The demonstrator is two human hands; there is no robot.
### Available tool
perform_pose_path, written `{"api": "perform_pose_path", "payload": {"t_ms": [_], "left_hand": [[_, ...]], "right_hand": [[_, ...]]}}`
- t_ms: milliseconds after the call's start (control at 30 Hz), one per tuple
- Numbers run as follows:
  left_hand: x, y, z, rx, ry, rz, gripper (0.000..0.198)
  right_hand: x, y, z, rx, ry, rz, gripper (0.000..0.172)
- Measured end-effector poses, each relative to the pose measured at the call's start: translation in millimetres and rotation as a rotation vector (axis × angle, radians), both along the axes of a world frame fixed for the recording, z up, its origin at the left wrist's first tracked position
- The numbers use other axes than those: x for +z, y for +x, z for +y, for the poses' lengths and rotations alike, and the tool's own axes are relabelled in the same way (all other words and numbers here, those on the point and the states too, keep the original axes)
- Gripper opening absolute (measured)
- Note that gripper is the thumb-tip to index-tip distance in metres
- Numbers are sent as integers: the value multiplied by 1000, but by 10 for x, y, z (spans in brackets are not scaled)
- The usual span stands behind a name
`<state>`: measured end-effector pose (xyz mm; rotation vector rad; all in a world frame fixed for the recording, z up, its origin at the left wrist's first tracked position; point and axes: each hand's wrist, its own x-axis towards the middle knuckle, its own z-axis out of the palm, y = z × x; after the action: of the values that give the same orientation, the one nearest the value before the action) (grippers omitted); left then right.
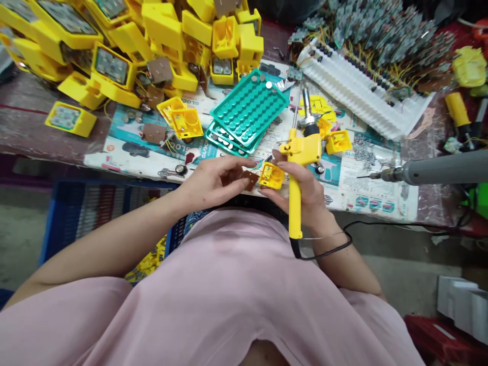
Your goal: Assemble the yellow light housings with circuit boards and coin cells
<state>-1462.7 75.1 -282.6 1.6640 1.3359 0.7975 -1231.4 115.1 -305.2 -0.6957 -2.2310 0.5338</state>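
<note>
Between my two hands, close to the table's front edge, is a small open yellow plastic case [271, 175] with thin wires coming from it. The thumb and fingers of my left hand [215, 180] pinch a small brown circuit board [249, 180] just left of the case. My right hand [301, 190] grips the case at its right side. That same hand also carries a yellow soldering gun [295, 203], its metal tip pointing away from me and its black cord hanging down over the wrist. Part of the right-hand fingers lies behind the gun.
Stacked green trays [249, 109] with round metal discs lie ahead. Yellow cases [160, 33] are heaped at the back left. A white ridged holder [354, 89] with wired boards stands back right. A grey electric screwdriver [438, 169] juts in from the right. A blue crate [63, 213] sits below left.
</note>
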Motion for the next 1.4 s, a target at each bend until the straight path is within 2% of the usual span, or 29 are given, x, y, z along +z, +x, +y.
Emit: {"api": "perform_pose_path", "payload": {"t_ms": [133, 267, 367, 433, 533, 600, 667, 767, 867, 1000, 1200, 1400], "left_hand": [[-24, 73, 81, 57, -220, -248, 28], [-26, 125, 150, 101, -306, -356, 25], [25, 153, 159, 80, -311, -449, 21], [72, 144, 151, 132, -235, -427, 19], [111, 92, 133, 218, -156, -285, 20], [111, 67, 124, 137, -220, -184, 24], [101, 76, 120, 14, -330, -139, 36], [86, 139, 123, -65, -501, -251, 46], [71, 202, 127, -33, -624, -413, 40], [57, 222, 128, 57, -601, -482, 33], [68, 187, 134, 17, -586, -424, 26], [82, 157, 156, 11, -645, -401, 23]], "right_hand": [[49, -129, -10, 122, 76, 13, 57], [32, -214, -12, 58, 181, 10, 61], [-1, -226, -16, -4, 134, 55, 59], [-20, -211, -18, -36, 81, 117, 59], [-59, -170, -25, -62, 29, 203, 63], [-101, -149, -37, -91, -20, 269, 68], [-147, -145, -54, -114, -68, 326, 73], [-200, -160, -69, -122, -84, 366, 77], [-218, -172, -66, -92, -24, 373, 79], [-191, -158, -60, -65, 62, 318, 80], [-125, -135, -61, -52, 112, 250, 80], [-113, -131, -57, -48, 94, 246, 80]]}}
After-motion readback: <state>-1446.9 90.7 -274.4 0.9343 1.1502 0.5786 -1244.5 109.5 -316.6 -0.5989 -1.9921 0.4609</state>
